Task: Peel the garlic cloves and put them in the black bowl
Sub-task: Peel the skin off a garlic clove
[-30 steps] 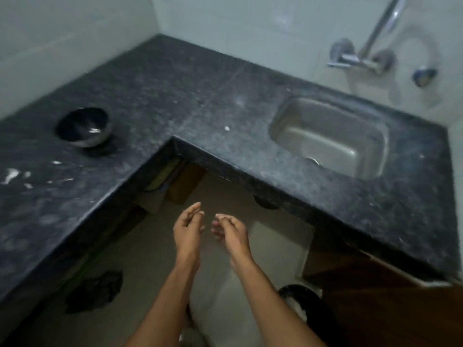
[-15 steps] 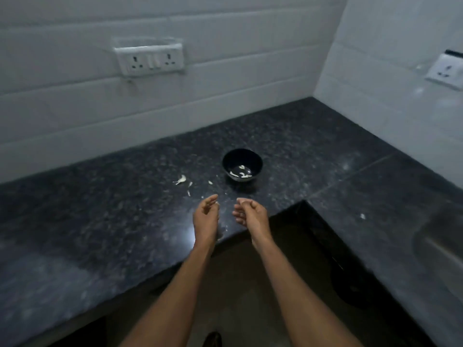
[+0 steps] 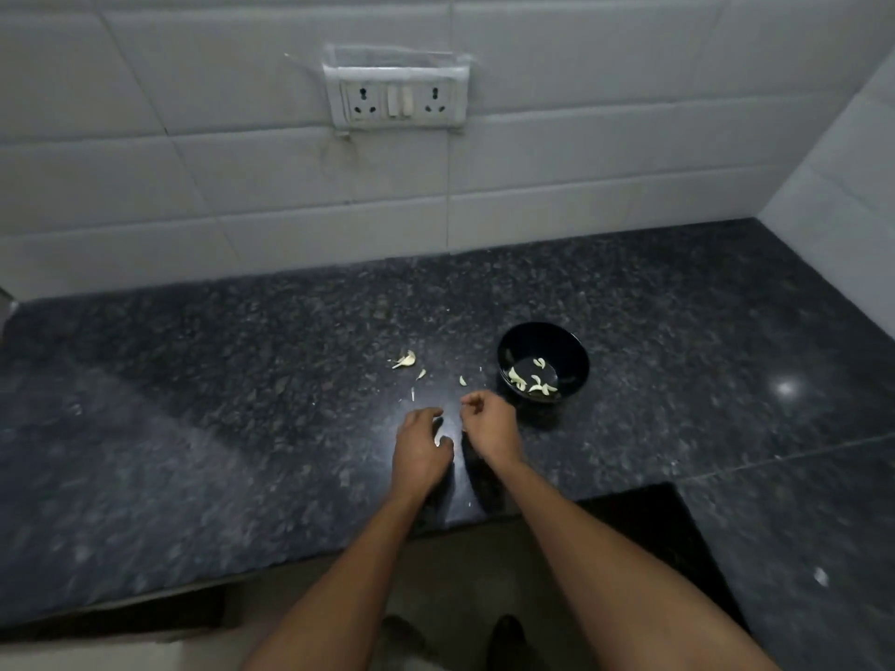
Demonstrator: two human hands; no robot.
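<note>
Both hands have come forward over the bench since half a second ago, when they hung at its front edge, and the view has swung so the socket plate now sits above them. Nearest, two bare forearms reach up from the lower edge. The left hand (image 3: 420, 451) lies palm down over the dark speckled bench (image 3: 193, 428), fingers loosely curled; whether its grip holds anything cannot be told. The right hand (image 3: 491, 426) is just beside it, fingers curled in with the tips drawn together as if pinching something small, but nothing in that grip is clear enough to name.

Just beyond the fingertips lie scraps of garlic skin (image 3: 462, 380) and an unpeeled-looking garlic clove (image 3: 406, 360) on the bench, left of the bowl. The black bowl (image 3: 574, 353) stands upright just beyond and right of the right hand, apart from it, with several pale peeled cloves (image 3: 528, 380) lying on its bottom.

Farther back the bench meets a white tiled wall (image 3: 242, 186), which carries a white socket plate (image 3: 396, 93) with two outlets and switches between them.
</note>
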